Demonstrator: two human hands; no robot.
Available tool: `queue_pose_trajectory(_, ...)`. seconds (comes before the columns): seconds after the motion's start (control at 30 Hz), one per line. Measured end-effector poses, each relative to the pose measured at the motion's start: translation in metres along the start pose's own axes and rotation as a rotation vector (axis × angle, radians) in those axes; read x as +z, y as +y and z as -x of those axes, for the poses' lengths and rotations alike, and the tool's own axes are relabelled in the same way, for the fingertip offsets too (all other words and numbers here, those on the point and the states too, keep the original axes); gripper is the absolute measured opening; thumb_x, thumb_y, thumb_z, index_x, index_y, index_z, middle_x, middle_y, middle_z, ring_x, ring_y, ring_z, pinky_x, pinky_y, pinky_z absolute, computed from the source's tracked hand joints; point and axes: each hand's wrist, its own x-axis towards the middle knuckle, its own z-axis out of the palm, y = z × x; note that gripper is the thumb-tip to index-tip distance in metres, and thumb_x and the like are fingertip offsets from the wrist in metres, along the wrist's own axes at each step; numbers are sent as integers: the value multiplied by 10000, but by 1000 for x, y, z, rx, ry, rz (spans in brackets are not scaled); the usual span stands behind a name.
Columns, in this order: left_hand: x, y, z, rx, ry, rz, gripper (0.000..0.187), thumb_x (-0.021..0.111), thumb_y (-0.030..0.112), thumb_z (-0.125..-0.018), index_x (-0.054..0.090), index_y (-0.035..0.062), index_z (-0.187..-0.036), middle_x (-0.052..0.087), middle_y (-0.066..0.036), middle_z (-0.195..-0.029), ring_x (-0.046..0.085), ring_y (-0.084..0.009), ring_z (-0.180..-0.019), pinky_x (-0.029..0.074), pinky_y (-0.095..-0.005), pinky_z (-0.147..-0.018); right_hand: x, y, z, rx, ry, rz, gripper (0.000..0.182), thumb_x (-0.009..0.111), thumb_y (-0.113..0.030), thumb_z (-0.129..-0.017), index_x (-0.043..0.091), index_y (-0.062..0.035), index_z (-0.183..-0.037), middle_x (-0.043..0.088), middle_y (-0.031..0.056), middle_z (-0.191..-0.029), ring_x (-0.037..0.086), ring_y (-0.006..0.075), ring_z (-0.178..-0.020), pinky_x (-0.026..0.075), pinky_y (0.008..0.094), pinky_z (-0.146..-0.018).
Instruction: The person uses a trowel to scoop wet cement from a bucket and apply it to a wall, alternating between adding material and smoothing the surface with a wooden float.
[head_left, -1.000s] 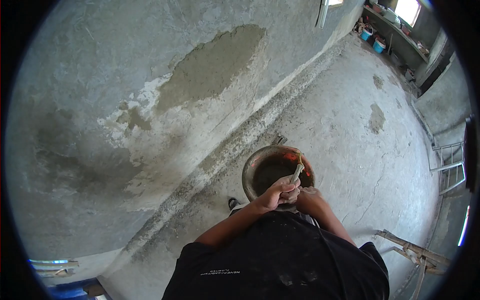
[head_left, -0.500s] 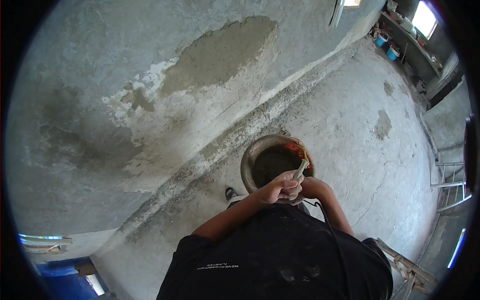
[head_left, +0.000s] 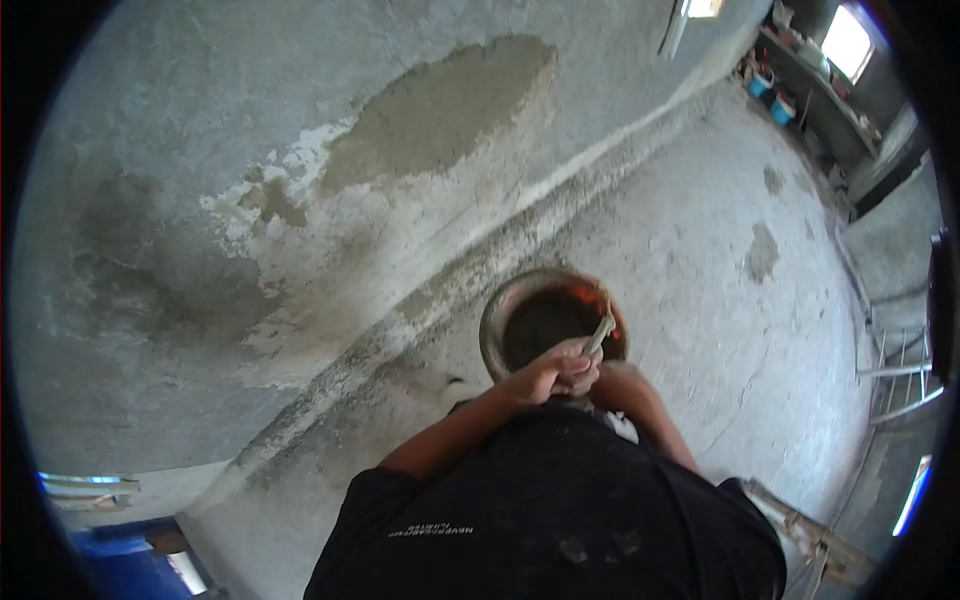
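Note:
A round basin [head_left: 492, 335] with a worn rim and red patches inside stands on the floor in front of my body. Over its near edge, my left hand [head_left: 562, 372] is closed round a pale, mortar-coloured handle [head_left: 601, 335] that points up and to the right. My right hand [head_left: 612, 385] is close beside it at the basin's near right edge; its fingers are mostly hidden behind my left hand, and what it holds cannot be made out.
A grey wall [head_left: 200, 90] with a darker plaster patch [head_left: 430, 110] rises at the left. Blue buckets [head_left: 783, 110] stand below a shelf at the upper right. A metal ladder-like frame [head_left: 900, 372] is at the right, wooden pieces [head_left: 810, 530] at the lower right.
Both hands have shifted slightly left and down relative to the basin. The foot near the basin is now mostly covered, and a pale patch shows beside my right forearm.

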Motion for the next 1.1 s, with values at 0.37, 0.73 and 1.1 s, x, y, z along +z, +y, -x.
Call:
queue_pose_trajectory(0.37, -47, 58, 42, 7, -40, -23, 419, 644, 458, -815, 438, 114, -939, 313, 80, -600, 268, -41, -487, 207, -216, -460, 13, -48, -64, 146, 162, -27, 351, 523, -308, -859, 597, 6, -995, 669, 205, -976, 664, 345, -915, 518, 465, -762)
queue_pose_trajectory(0.73, -99, 124, 126, -176, -217, 55, 390, 651, 411, -842, 415, 113, -931, 328, 65, -601, 274, -22, -474, 212, -184, -431, 45, -127, -142, -89, 157, -915, 213, 665, -284, -764, 671, -87, -846, 694, 117, -861, 661, 316, -804, 507, 422, -653)
queue_pose_trajectory(1.1, -116, 165, 172, -104, -139, 161, 297, 598, 331, -890, 397, 112, -882, 321, 72, -576, 276, -25, -450, 242, -185, -416, 0, -241, -141, 152, 498, -546, 229, 673, -304, -755, 648, -101, -859, 680, 93, -877, 655, 281, -852, 505, 406, -688)
